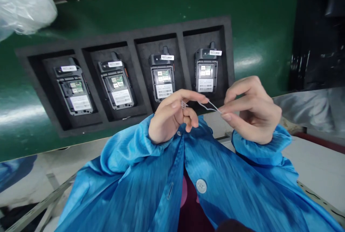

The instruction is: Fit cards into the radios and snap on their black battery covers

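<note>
Between my two hands a thin white cord [212, 107] is stretched in a narrow loop. My right hand [250, 111] pinches one end of it between thumb and fingertips. On the other side, my left hand [176, 113] has its index finger extended, with the loop reaching its tip. More whitish strands [184, 105] show between the thumb and curled fingers of that hand. Just beyond the hands lie black handheld devices, backs up and battery bays uncovered; the nearest are the rightmost device [206, 70] and the one beside it [162, 75].
A black foam tray [132, 50] holds several devices, each in its own compartment, including two on the left [75, 93] [117, 84]. It rests on a green tabletop [151, 2]. A clear plastic bag [27, 2] lies at the far left, and dark objects [318, 41] sit at the right.
</note>
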Demonstrator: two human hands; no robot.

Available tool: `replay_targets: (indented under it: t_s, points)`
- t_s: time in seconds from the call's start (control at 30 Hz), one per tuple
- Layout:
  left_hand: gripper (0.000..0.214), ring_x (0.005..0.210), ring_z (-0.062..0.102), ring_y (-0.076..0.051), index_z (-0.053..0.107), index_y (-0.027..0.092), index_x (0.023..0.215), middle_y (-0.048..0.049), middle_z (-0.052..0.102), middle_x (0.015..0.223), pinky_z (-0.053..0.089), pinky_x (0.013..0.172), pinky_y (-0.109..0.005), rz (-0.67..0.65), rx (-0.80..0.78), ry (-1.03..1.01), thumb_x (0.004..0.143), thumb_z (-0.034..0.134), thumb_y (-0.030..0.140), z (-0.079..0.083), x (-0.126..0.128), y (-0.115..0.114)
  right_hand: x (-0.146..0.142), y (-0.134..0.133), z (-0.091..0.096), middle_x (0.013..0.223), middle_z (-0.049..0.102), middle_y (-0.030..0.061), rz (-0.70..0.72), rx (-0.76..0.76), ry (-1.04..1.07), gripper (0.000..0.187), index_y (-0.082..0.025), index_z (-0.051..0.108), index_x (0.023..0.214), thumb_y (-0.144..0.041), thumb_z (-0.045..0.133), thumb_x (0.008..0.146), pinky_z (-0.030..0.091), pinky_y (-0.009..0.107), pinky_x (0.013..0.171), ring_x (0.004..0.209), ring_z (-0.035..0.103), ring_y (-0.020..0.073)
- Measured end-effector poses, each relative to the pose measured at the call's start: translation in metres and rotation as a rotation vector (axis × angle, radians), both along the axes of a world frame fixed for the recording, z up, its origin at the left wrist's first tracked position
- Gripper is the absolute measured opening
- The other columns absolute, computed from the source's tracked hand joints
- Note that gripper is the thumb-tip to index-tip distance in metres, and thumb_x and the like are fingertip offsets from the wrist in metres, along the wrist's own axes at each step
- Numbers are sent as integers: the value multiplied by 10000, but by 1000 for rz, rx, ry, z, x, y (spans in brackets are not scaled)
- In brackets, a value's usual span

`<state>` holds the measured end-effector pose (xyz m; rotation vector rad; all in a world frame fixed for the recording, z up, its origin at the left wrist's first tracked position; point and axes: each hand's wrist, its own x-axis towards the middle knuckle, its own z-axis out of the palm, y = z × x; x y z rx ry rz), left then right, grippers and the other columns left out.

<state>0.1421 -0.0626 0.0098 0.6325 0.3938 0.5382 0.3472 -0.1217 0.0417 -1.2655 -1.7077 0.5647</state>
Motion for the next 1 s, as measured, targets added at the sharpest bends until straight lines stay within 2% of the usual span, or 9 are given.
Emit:
replay_targets:
  t_s: [0.1,0.17,0.33,0.4,0.5,0.6,0.67,0.83,1.0]
  points:
    - [385,616,571,-82,561,175,1122,-108,585,1184,435,437,-187,28,12,101,911,473,484,5,6,8,8,3,6,857,585,39,-36,2,-48,55,-262,681,891,-261,680,836,427,412,711,783,543,203]
    - [359,583,529,-80,558,171,1016,-70,589,994,427,442,-198,84,29,154,910,452,497,10,8,15,13,6,12,912,587,42,-111,-77,-115,45,-268,673,895,-290,676,856,442,432,771,836,548,217]
    - [344,578,435,-77,439,179,725,6,370,707,428,550,-233,263,124,248,915,448,465,22,9,35,22,19,24,965,583,43,-130,-213,-292,109,-251,658,895,-353,624,913,417,480,925,978,552,249]
    - [356,606,449,-99,476,180,697,0,393,681,413,579,-258,336,308,263,920,457,457,20,10,41,24,28,20,965,583,41,-130,-232,-303,157,-237,658,884,-367,587,933,417,481,925,987,553,251]
    - [253,707,499,-145,629,184,731,-28,516,676,404,657,-314,417,768,379,908,533,337,11,11,46,28,46,-1,984,580,54,-146,-290,-391,208,-218,660,881,-375,543,950,414,492,928,999,544,264]
    - [141,756,498,-174,719,181,881,-56,534,739,403,680,-349,327,1236,599,861,591,237,1,12,48,31,62,-26,980,572,78,-165,-324,-494,204,-205,664,881,-368,555,938,416,483,904,1013,509,278]
    - [202,803,501,-212,727,172,971,-85,499,806,419,691,-380,223,1440,760,856,572,232,-2,13,47,34,67,-35,984,567,83,-186,-323,-534,181,-208,664,894,-348,557,935,414,472,903,1019,491,275]
    - [375,895,477,-253,673,184,1212,-125,476,956,450,785,-428,60,1649,1012,888,496,247,-5,15,43,37,68,-34,998,556,70,-186,-289,-588,163,-219,658,923,-310,525,951,411,441,907,1017,480,255]
    - [500,933,460,-270,530,240,1405,-133,456,1018,427,813,-441,-81,1733,1142,912,491,311,-8,19,39,41,69,-29,1017,555,69,-125,-301,-614,170,-219,649,936,-321,516,961,414,432,903,1009,492,247]
